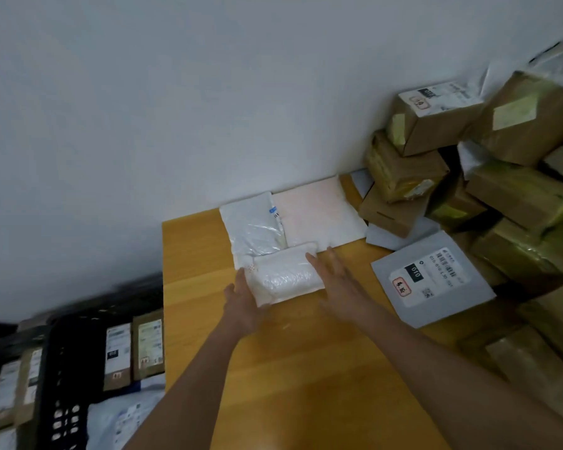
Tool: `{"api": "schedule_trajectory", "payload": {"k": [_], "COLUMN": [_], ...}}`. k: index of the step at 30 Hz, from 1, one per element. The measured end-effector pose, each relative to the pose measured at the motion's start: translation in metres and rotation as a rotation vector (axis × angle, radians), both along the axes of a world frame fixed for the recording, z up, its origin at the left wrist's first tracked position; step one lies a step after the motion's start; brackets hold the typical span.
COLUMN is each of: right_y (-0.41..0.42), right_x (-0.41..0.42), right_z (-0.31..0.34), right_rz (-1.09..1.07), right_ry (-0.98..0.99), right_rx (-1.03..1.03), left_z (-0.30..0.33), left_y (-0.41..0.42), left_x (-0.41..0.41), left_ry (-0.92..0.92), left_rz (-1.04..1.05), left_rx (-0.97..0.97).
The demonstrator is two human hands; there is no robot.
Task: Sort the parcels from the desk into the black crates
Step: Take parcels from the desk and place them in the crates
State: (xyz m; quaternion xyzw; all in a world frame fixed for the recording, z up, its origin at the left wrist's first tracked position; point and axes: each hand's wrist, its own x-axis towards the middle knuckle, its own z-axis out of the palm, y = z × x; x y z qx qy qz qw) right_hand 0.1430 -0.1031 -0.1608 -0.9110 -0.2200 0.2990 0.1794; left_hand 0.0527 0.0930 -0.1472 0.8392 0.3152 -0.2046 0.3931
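From the head view, both your arms reach out over the wooden desk [306,368], and between your hands lies a small white padded parcel [285,276], flat on the desk top near its far left part. Your left hand [244,303] is at the parcel's near left corner, fingers fairly straight and touching its edge; whether the thumb tucks under the corner I cannot tell. Your right hand [338,280] lies flat and spread wide at the parcel's right end, fingertips touching that end, nothing held.

Just beyond the small parcel, against the wall, two flat mailers sit side by side: a glossy white poly mailer [252,227] on the left and a pale pink mailer [319,212] on the right. The small parcel's far edge overlaps both of them.

To the right of your right hand, a grey mailer [433,280] lies flat on the desk, label up, with "010" printed on a dark patch and a red stamp below it. Further right, a heap of taped cardboard boxes [501,177] rises against the wall and spreads toward the near right edge.

Down on the left, below the desk, stands a black crate [65,384] with a perforated wall. Labelled brown parcels [148,344] stand upright in it, and pale mailers lie lower down beside them, blurred.
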Motion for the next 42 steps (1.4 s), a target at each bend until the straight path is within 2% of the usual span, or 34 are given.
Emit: {"api": "schedule_trajectory", "payload": {"k": [4,10,12,15,17,20,21,23,25,27,35,38,42], "right_y": [0.008,0.002,-0.003,-0.005,-0.001,0.006,0.009,0.013,0.017,0.02,0.026,0.026,0.026], "right_x": [-0.002,-0.011,-0.013,-0.016,-0.016,-0.009,-0.006,-0.001,0.001,0.003,0.007,0.005,0.001], "right_z": [-0.003,-0.001,0.002,0.009,0.015,0.026,0.032,0.045,0.061,0.076,0.101,0.101,0.092], "right_rz": [0.018,-0.001,-0.024,-0.095,-0.171,-0.288,-0.326,-0.412,-0.508,-0.583,-0.503,-0.497,-0.498], "right_ry": [0.098,0.171,0.177,0.129,0.012,-0.083,-0.042,0.119,0.265,0.33,0.302,0.315,0.375], "right_rx": [0.08,0.131,0.15,0.194,0.243,0.396,0.454,0.585,0.708,0.786,0.822,0.817,0.816], "left_z": [-0.004,0.001,0.007,0.027,0.045,0.073,0.083,0.096,0.101,0.104,0.113,0.108,0.099], "left_y": [-0.003,-0.011,-0.012,-0.016,-0.015,-0.008,-0.006,-0.002,0.002,0.004,-0.007,-0.011,-0.011], "left_x": [-0.002,0.004,0.004,0.01,0.015,0.024,0.027,0.031,0.031,0.03,0.03,0.03,0.026], "left_ry": [0.001,-0.001,-0.012,-0.068,-0.122,-0.255,-0.312,-0.394,-0.418,-0.403,-0.353,-0.397,-0.429], "left_rz": [0.113,0.484,0.527,0.557,0.565,0.569,0.576,0.58,0.547,0.522,0.363,0.387,0.44], "left_rx": [-0.168,-0.376,-0.428,-0.511,-0.571,-0.696,-0.715,-0.634,-0.503,-0.481,-0.792,-0.838,-0.797]}}
